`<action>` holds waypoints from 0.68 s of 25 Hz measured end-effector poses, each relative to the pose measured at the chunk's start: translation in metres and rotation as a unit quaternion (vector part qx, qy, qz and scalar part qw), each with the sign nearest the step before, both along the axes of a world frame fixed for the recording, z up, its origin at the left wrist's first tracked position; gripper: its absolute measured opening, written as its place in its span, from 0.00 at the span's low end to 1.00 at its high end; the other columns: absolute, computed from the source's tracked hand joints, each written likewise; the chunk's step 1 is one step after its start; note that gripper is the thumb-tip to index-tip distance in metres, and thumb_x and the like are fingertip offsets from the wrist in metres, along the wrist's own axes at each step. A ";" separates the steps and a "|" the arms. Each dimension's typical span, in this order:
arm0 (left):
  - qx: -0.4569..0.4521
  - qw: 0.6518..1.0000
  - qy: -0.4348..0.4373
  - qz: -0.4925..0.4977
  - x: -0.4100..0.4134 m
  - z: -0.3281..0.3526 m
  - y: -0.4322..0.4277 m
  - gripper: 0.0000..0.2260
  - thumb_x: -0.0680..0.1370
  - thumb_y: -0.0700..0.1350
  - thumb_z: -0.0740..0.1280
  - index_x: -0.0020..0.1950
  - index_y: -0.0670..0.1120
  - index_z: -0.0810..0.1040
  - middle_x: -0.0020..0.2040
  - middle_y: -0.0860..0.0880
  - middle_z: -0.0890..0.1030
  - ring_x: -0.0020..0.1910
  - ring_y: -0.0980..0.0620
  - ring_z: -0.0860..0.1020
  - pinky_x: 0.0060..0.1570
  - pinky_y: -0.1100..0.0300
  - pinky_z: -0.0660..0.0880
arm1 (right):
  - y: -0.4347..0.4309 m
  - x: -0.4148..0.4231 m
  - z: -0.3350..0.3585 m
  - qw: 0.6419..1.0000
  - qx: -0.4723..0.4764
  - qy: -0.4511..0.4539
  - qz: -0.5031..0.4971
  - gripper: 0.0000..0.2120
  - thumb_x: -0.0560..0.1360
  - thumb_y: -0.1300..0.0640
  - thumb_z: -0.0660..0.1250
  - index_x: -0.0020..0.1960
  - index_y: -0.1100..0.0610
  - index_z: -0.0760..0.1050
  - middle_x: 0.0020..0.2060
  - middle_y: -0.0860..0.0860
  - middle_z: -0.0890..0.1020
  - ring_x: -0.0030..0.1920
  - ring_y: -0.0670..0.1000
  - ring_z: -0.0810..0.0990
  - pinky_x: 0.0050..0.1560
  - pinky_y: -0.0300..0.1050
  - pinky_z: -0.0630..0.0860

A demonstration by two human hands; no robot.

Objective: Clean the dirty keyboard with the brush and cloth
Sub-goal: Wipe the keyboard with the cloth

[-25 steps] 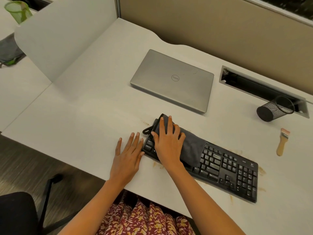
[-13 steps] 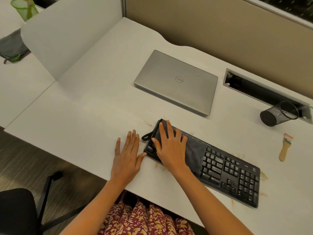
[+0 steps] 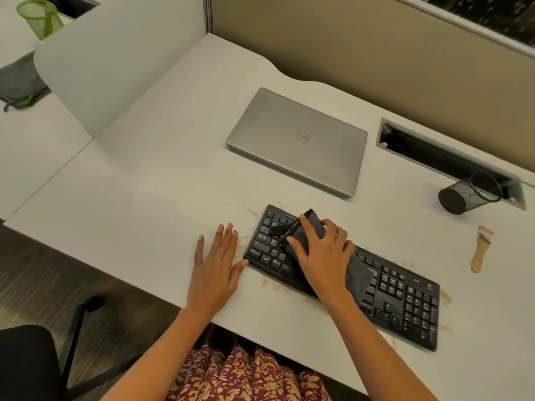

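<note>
Snugly round cloth (image 3: 356, 275) on keyboard (image 3: 405, 299), right hand (image 3: 324, 256); left hand (image 3: 215, 267) flat.

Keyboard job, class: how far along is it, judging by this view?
Done: perhaps brushing, as the brush lies aside on the desk. In hand: the right hand grips the cloth on the keyboard, left half; the left hand touches its corner. Left: the right-side keys, and brown crumbs around it.

Only thing I can properly read from my end is the round Dell badge (image 3: 302, 137) on the closed laptop (image 3: 292, 163) lid, upside down in my view. The keyboard (image 3: 402, 299) has a corner mark and key legends, all too tiny to read.
</note>
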State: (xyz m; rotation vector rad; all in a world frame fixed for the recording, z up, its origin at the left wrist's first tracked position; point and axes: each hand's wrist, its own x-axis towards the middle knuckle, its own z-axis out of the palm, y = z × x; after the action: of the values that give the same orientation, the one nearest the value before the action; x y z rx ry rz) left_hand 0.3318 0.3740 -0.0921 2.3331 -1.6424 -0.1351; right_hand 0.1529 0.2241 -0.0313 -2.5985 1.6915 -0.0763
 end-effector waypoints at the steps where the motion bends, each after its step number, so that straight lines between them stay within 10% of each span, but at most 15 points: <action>1: -0.002 1.000 0.002 0.000 0.000 0.000 0.000 0.29 0.83 0.59 0.49 0.79 0.43 0.58 0.80 0.46 0.57 0.80 0.50 0.51 0.76 0.43 0.47 | -0.001 -0.008 0.002 0.999 0.026 -0.014 -0.020 0.27 0.76 0.32 0.56 0.73 0.39 0.64 0.69 0.55 0.68 0.66 0.59 0.64 0.61 0.61 0.64; 10: -0.009 1.000 0.017 -0.008 0.000 0.000 0.001 0.29 0.83 0.58 0.50 0.79 0.43 0.57 0.80 0.47 0.56 0.80 0.51 0.49 0.77 0.46 0.42 | -0.020 -0.065 0.018 0.946 0.211 -0.184 -0.166 0.32 0.76 0.43 0.67 0.75 0.51 0.61 0.68 0.56 0.72 0.69 0.59 0.66 0.68 0.60 0.65; 17: -0.016 0.999 0.011 -0.033 0.000 0.002 0.001 0.26 0.83 0.56 0.50 0.79 0.46 0.60 0.79 0.49 0.59 0.80 0.51 0.50 0.77 0.45 0.41 | -0.013 -0.123 0.027 0.906 0.117 -0.236 -0.332 0.16 0.79 0.47 0.63 0.63 0.50 0.65 0.50 0.58 0.80 0.48 0.59 0.78 0.42 0.49 0.73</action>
State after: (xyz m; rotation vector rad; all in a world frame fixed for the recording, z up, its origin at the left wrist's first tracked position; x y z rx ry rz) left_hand 0.3317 0.3751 -0.0903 2.2468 -1.7003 -0.1467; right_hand 0.0303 0.2115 -0.0048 -1.5620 2.1120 -0.4467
